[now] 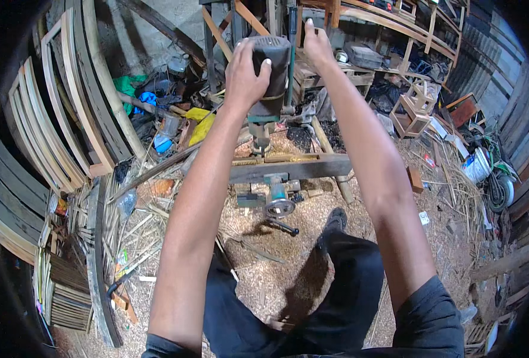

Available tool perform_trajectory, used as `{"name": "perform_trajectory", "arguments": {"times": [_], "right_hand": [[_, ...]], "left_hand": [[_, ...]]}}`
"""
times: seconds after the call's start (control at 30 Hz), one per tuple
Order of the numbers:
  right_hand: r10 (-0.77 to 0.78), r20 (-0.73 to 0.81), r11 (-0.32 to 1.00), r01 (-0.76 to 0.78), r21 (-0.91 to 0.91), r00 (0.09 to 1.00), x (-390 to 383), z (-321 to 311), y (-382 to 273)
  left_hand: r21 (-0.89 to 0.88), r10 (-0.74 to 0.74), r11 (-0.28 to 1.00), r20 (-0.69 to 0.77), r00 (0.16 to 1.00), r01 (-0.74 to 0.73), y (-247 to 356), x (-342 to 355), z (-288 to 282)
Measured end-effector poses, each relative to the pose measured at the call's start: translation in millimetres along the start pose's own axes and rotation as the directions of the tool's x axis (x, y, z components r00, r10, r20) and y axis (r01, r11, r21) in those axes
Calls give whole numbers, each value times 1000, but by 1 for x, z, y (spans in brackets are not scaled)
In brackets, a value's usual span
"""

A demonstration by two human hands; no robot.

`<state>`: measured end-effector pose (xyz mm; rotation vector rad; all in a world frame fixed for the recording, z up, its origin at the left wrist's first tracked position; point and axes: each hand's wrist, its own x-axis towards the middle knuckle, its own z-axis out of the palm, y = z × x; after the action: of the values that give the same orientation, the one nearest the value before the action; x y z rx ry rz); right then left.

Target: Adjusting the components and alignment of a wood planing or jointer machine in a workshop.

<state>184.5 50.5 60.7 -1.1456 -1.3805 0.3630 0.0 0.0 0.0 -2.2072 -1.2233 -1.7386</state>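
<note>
A green upright boring machine with a dark cylindrical motor housing [271, 65] stands in front of me. My left hand [246, 74] curves round the left side of that housing, thumb across its front. To the right of the machine's green column [292, 53], my right hand [317, 46] is raised and closed with the thumb up; what its fingers hold is hidden. Below the motor, a bit [262, 150] points down at a wooden beam [300, 167] lying across the machine. Wood chips lie on and behind the beam. A round handwheel [280, 207] sits beneath it.
Wooden frames [67, 89] lean at the left. A long plank [97, 262] and sticks lie on the sawdust-covered floor [264, 280]. Small wooden stools [413, 113], a white bucket [477, 166] and scrap stand at the right. My foot [335, 221] is close to the machine.
</note>
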Motion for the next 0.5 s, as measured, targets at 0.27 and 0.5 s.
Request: {"name": "perform_trajectory", "arguments": {"times": [0.27,0.5], "right_hand": [[89,87,983,-102,153,992,123,50,58],[154,-5,940,-144,310,988,151,58,32]], "left_hand": [[264,271,940,-196,942,-215,-3,10,32],[243,228,953,-180,957,-181,-6,1,37]]}}
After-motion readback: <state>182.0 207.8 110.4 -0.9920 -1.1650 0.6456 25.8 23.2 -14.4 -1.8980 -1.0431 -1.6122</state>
